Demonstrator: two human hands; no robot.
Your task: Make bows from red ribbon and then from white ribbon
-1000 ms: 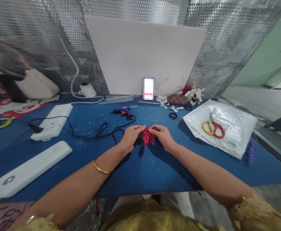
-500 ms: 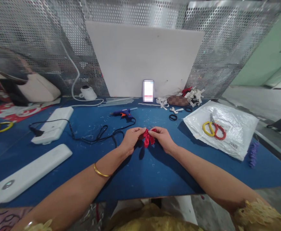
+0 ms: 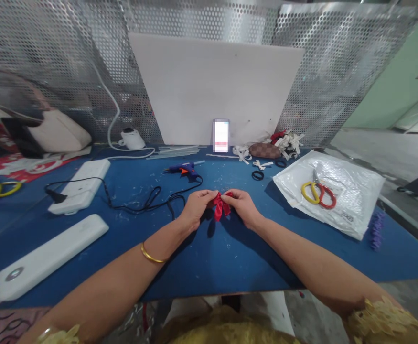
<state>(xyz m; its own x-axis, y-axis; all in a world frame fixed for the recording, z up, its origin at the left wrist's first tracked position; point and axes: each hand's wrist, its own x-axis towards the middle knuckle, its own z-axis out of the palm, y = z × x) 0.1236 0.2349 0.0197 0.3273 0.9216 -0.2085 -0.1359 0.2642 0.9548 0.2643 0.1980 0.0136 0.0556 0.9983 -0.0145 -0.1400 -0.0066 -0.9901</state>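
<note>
Clock from red ribbon (image 3: 218, 211): 6, free lane over tbl (image 3: 219, 267) btwn forearms (image 3: 119, 279). 9, cord (image 3: 146, 209) in way; 10, glue gun (image 3: 185, 168); 12, gap, then phone (image 3: 221, 136); 3, bag (image 3: 364, 179) w/ scissors (image 3: 318, 187).

Far left: pale handbag (image 3: 60, 131). Left: white power strip (image 3: 86, 184); nearer, long white plastic object (image 3: 54, 260). Far middle: upright white board (image 3: 216, 86); lit phone (image 3: 221, 135) standing before it. Right: white parcel (image 3: 361, 184), scissors (image 3: 316, 192) with yellow and red handles on top.

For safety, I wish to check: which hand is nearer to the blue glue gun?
Left. The left hand is on the near side of the blue glue gun, slightly to its right; the right hand is farther to the right.
</note>
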